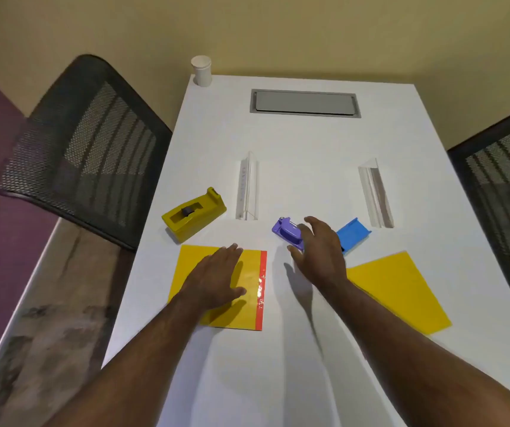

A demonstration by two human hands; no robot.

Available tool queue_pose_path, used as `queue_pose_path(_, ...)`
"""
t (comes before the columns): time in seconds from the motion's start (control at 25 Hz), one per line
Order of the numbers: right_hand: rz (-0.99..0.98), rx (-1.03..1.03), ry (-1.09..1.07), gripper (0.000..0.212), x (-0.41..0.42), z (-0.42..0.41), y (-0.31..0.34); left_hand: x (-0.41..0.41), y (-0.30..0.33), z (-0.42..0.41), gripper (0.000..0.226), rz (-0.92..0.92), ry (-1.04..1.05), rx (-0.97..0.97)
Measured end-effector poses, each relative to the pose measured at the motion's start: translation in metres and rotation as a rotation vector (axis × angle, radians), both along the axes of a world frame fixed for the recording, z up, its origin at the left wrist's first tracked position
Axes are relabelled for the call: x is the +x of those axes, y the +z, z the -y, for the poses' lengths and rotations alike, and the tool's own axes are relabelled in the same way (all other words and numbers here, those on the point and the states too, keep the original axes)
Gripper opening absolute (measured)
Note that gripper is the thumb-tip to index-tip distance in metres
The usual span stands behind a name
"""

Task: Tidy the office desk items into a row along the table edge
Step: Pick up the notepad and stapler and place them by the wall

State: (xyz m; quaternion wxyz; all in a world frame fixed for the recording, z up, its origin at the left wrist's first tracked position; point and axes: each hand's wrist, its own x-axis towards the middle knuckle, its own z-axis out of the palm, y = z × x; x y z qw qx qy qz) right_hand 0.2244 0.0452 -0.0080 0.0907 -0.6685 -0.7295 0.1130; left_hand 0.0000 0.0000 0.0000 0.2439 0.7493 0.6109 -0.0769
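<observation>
My left hand point(216, 277) lies flat, fingers apart, on a yellow folder with a red strip point(247, 306). My right hand point(320, 252) hovers open just right of a purple stapler point(287, 231), partly covering it. A blue holder point(353, 234) pokes out behind that hand. A second yellow folder point(401, 291) lies askew to the right. A yellow tape dispenser point(193, 214) sits near the left edge. Two clear acrylic stands point(246, 188) point(376, 194) lie farther back.
A white paper cup point(201, 70) stands at the far left corner of the white table point(309, 140). A grey cable hatch point(305, 103) is set into the far end. Black mesh chairs stand at the left point(84, 149) and right point(506, 192).
</observation>
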Motion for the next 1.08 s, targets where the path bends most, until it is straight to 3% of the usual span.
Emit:
queue_pose_path(0.12, 0.023, -0.017, 0.025, 0.056, -0.002, -0.019, -0.019, -0.001, -0.018, -0.011, 0.095, -0.039, 0.041, -0.066)
queue_pose_path(0.56, 0.003, -0.058, -0.051, 0.035, -0.01, -0.055, -0.046, -0.017, -0.046, -0.048, 0.101, -0.244, -0.05, 0.024)
queue_pose_path(1.08, 0.016, -0.138, -0.13, 0.042, -0.009, -0.057, -0.059, -0.004, -0.052, -0.076, 0.113, -0.411, -0.074, -0.027)
